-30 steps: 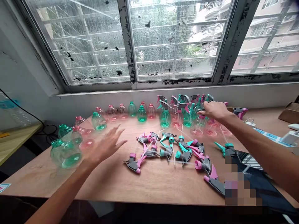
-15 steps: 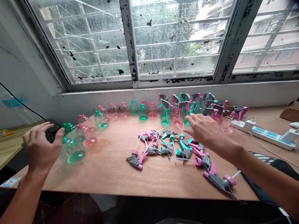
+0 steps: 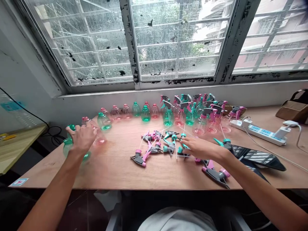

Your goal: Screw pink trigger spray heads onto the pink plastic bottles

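My left hand (image 3: 84, 138) is over the bottles at the left, beside a green bottle (image 3: 68, 146) and a pink bottle (image 3: 99, 138); its fingers are bent down and their tips are hidden. My right hand (image 3: 198, 147) reaches over the pile of loose spray heads, its fingertips by a teal-collared spray head (image 3: 181, 150); what it grips, if anything, is hidden. A pink and grey spray head (image 3: 139, 158) lies at the pile's left end, another (image 3: 216, 175) nearer the front edge.
Bottles without heads, such as a green one (image 3: 145, 114), line the wall. Bottles with spray heads (image 3: 167, 115) stand further right. A power strip (image 3: 262, 132), dark tablet-like objects (image 3: 257, 156) and a brown bag (image 3: 292, 109) are at the right.
My left hand has moved right, over the bottles. My right hand has come down and left onto the spray heads. The view has shifted, showing more of the table's right side.
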`<move>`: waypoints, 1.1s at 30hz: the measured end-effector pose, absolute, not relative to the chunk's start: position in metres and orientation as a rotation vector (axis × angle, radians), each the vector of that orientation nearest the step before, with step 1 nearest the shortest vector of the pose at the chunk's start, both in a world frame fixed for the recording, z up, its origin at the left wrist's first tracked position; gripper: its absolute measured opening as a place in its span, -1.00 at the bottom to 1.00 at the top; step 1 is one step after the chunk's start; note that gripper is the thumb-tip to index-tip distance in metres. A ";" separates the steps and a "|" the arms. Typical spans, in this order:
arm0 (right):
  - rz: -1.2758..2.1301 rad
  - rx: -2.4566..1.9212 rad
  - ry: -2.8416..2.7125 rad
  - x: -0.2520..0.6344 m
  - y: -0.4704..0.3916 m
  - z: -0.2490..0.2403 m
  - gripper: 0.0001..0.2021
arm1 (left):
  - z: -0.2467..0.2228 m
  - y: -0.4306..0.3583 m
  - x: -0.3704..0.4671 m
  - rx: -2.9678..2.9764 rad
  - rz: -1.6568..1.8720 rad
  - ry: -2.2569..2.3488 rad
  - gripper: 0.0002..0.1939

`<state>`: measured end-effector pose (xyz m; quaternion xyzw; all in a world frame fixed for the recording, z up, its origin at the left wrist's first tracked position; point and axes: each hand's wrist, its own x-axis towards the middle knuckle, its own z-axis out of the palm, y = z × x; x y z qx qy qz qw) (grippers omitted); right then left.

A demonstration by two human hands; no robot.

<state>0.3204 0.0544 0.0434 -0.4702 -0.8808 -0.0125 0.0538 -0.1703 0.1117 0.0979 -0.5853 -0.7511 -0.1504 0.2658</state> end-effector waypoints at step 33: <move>-0.297 -1.235 -1.689 0.318 -0.003 -0.046 -0.75 | -0.022 -0.016 0.033 -2.796 -1.506 -1.363 -0.11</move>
